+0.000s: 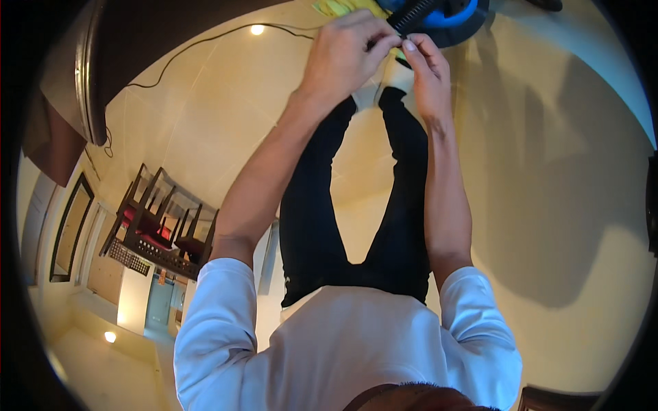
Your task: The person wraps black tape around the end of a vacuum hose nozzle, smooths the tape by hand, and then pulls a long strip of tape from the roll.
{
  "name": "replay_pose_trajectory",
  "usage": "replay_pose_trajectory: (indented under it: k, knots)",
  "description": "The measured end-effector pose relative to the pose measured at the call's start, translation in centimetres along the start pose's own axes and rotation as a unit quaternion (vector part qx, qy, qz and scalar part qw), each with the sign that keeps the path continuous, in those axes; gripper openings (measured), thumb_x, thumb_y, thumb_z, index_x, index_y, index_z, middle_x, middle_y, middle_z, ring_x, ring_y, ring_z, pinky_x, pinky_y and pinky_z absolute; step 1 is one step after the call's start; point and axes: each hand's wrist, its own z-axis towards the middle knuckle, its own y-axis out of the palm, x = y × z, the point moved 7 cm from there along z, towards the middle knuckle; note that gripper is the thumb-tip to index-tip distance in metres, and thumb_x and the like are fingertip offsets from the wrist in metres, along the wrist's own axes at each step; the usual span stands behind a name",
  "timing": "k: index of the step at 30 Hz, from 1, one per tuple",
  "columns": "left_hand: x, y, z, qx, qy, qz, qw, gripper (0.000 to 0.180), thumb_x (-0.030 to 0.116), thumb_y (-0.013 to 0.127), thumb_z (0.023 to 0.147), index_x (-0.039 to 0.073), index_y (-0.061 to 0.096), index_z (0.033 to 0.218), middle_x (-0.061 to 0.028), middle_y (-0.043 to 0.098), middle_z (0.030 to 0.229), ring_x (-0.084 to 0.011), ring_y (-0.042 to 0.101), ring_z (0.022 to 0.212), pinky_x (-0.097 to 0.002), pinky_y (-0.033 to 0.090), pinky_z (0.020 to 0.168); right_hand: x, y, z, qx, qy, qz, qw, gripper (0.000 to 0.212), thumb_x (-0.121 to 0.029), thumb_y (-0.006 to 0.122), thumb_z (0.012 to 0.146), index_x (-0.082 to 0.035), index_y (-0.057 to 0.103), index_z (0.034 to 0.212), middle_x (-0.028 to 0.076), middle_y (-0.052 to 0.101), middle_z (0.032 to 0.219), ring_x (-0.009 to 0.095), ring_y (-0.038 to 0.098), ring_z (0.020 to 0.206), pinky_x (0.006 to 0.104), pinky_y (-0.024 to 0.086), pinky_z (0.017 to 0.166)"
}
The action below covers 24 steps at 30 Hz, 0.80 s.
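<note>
My left hand (349,48) and my right hand (429,65) meet at the top of the view, above my feet. Thumb and fingers of each are pinched together, the fingertips almost touching. Whatever small thing lies between them is too hidden to name. Just beyond the fingertips is a black ribbed hose (413,14), beside a blue and black rounded machine (452,20) that looks like a vacuum cleaner. A yellow cloth-like thing (343,6) shows behind my left hand. A thin black cord (199,42) curves over the floor and passes out of sight near that hand.
Pale tiled floor (226,103) lies around my legs. A dark piece of furniture with a metal-trimmed edge (86,68) fills the upper left. Dark chairs with red seats (157,222) stand farther left. A plain wall (548,205) carrying shadows rises at right.
</note>
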Motion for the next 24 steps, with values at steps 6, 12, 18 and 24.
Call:
replay_pose_trajectory:
  k: [6, 12, 18, 24]
  knots:
    - [6.2, -0.6, 3.0, -0.090, 0.265, 0.211, 0.936, 0.049, 0.011, 0.076, 0.081, 0.016, 0.064, 0.128, -0.0032, 0.055, 0.149, -0.0251, 0.048, 0.141, -0.0521, 0.043, 0.113, -1.3, 0.4, -0.6, -0.036, -0.003, 0.103, 0.994, 0.020, -0.018, 0.056, 0.107, 0.000, 0.065, 0.102, 0.000, 0.059, 0.087, 0.009, 0.054, 0.083, 0.0251, 0.044, 0.077]
    - [6.8, 1.7, 7.9, -0.244, 0.380, 0.238, 0.860, 0.039, 0.023, 0.079, 0.082, 0.008, 0.062, 0.114, -0.0067, 0.055, 0.138, -0.0254, 0.048, 0.138, -0.0518, 0.046, 0.110, -3.5, -1.9, 2.3, -0.050, -0.025, 0.088, 0.995, 0.022, -0.018, 0.057, 0.107, 0.000, 0.065, 0.097, -0.001, 0.061, 0.088, 0.004, 0.051, 0.076, 0.0200, 0.039, 0.068]
    - [7.7, 3.0, 10.0, -0.296, 0.384, 0.200, 0.851, 0.032, 0.028, 0.074, 0.083, 0.007, 0.063, 0.103, -0.0044, 0.057, 0.116, -0.0257, 0.055, 0.120, -0.0410, 0.054, 0.087, -4.3, -4.5, 3.7, -0.072, -0.113, 0.079, 0.988, 0.015, -0.012, 0.063, 0.104, 0.000, 0.063, 0.094, 0.002, 0.066, 0.089, 0.004, 0.056, 0.080, 0.0197, 0.044, 0.073]
    - [8.3, 4.9, 11.1, -0.248, 0.444, 0.183, 0.841, 0.028, 0.035, 0.070, 0.092, 0.008, 0.064, 0.095, -0.0047, 0.057, 0.104, -0.0295, 0.056, 0.110, -0.0395, 0.053, 0.083, -6.0, -6.1, 4.1, -0.063, -0.148, 0.183, 0.970, 0.018, -0.013, 0.057, 0.104, 0.001, 0.062, 0.094, 0.007, 0.067, 0.089, 0.011, 0.064, 0.080, 0.0244, 0.050, 0.072]
